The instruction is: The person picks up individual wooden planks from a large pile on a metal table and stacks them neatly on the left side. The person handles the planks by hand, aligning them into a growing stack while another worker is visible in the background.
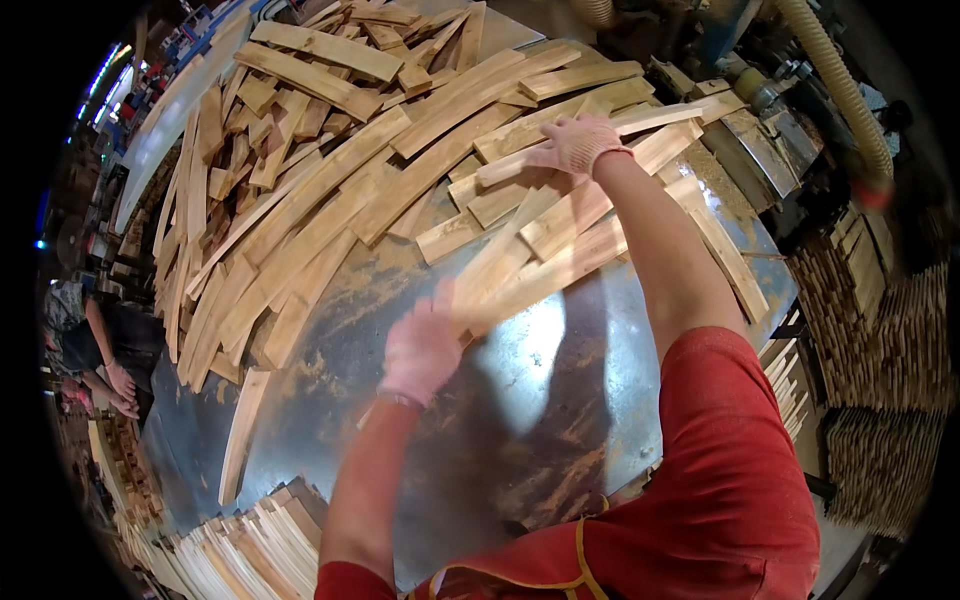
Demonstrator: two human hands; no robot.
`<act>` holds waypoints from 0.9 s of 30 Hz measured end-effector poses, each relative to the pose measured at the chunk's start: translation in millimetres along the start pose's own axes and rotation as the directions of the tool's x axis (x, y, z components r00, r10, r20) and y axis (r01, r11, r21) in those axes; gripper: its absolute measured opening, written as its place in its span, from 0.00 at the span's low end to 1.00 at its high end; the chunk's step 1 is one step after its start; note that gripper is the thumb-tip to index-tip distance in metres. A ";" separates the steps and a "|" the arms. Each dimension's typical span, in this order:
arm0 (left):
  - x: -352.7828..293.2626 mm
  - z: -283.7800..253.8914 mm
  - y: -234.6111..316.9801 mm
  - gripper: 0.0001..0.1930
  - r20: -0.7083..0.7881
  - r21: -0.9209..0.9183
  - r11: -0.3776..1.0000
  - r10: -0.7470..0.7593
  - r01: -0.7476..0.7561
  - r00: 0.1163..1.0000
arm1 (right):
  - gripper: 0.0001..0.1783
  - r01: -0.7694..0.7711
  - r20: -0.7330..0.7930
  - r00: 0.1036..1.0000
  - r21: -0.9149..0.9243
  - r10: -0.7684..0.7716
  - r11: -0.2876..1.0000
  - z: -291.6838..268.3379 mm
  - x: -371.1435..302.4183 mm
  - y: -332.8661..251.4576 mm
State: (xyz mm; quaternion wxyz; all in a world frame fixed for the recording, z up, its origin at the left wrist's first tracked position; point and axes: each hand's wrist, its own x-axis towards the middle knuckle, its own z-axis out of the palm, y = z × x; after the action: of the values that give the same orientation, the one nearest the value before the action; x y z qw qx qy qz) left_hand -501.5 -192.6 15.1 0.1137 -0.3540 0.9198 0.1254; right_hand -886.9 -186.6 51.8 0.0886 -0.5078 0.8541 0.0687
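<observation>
My left hand (422, 348), in a pink glove, grips the near end of a long pale wooden slat (520, 268) that lies slanted over the shiny metal table (540, 370); the hand and slat are blurred. My right hand (578, 143), also gloved, reaches far out and rests on a thin slat (640, 120) among the loose ones at the table's far right. A big heap of wooden slats (300, 190) covers the far and left part of the table.
Stacked slats (240, 550) stand at the near left edge. More stacked wood (880, 350) fills the right side. A ribbed hose (840, 90) and machine parts sit at the far right. Another person (100, 350) works at the left.
</observation>
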 end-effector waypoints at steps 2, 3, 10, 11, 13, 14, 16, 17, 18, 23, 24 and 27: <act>-46.2 27.9 -8.7 0.47 -0.077 0.012 0.999 -0.029 0.030 0.997 | 0.46 0.023 -0.110 0.993 -0.133 -0.038 0.991 18.9 -14.4 1.8; -77.1 40.7 -16.2 0.45 -0.136 0.009 1.000 -0.026 0.028 0.990 | 0.46 0.080 -0.076 0.993 -0.092 -0.087 0.993 23.2 -26.5 -8.0; -290.9 67.6 -63.2 0.38 -0.087 -0.050 0.994 -0.098 0.094 0.991 | 0.44 0.400 -0.184 0.899 -0.025 -0.397 0.916 71.1 -157.9 -52.5; -323.6 73.1 -68.6 0.38 -0.019 -0.078 0.975 -0.209 0.207 0.978 | 0.49 0.440 -0.060 0.896 -0.027 -0.441 0.898 66.4 -183.3 -61.5; -383.1 85.5 -80.5 0.38 0.123 -0.106 0.907 -0.395 0.408 0.910 | 0.41 0.523 -0.178 0.829 -0.089 -0.530 0.848 121.4 -221.9 -56.6; -413.0 94.8 -85.4 0.38 0.152 -0.163 0.861 -0.461 0.482 0.874 | 0.41 0.414 -0.179 0.895 -0.004 -0.408 0.910 119.1 -233.3 -60.3; -473.0 120.8 -89.4 0.38 0.220 -0.274 0.731 -0.585 0.625 0.781 | 0.42 0.181 -0.148 0.976 0.152 -0.159 0.972 107.3 -249.9 -71.1; -501.8 141.0 -91.2 0.38 0.086 -0.270 0.765 -0.587 0.586 0.805 | 0.43 -0.032 -0.368 0.920 0.262 0.130 0.965 125.1 -255.1 -61.0; -531.6 171.7 -91.4 0.39 -0.049 -0.259 0.790 -0.585 0.555 0.810 | 0.47 -0.165 -0.526 0.797 0.280 0.295 0.946 144.5 -268.0 -53.5; -647.1 290.5 -118.8 0.39 -0.346 -0.042 0.782 -0.595 0.621 0.726 | 0.54 -0.707 0.076 0.588 0.532 0.805 0.466 181.8 -293.5 -54.0; -668.7 307.3 -123.4 0.40 -0.342 -0.004 0.733 -0.641 0.681 0.688 | 0.54 -0.631 0.086 0.611 0.652 0.787 0.419 181.4 -304.2 -63.5; -712.5 369.2 -139.0 0.44 -0.356 0.133 0.556 -0.745 0.820 0.563 | 0.35 -0.145 0.092 0.778 0.989 0.621 0.035 177.7 -346.2 -115.6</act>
State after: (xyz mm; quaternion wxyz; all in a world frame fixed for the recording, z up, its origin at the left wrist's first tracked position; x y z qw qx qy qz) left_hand 153.0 266.1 -141.6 0.0863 -0.7215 0.6765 -0.1197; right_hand -608.4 91.5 -48.0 0.2069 -0.0737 0.7936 -0.5674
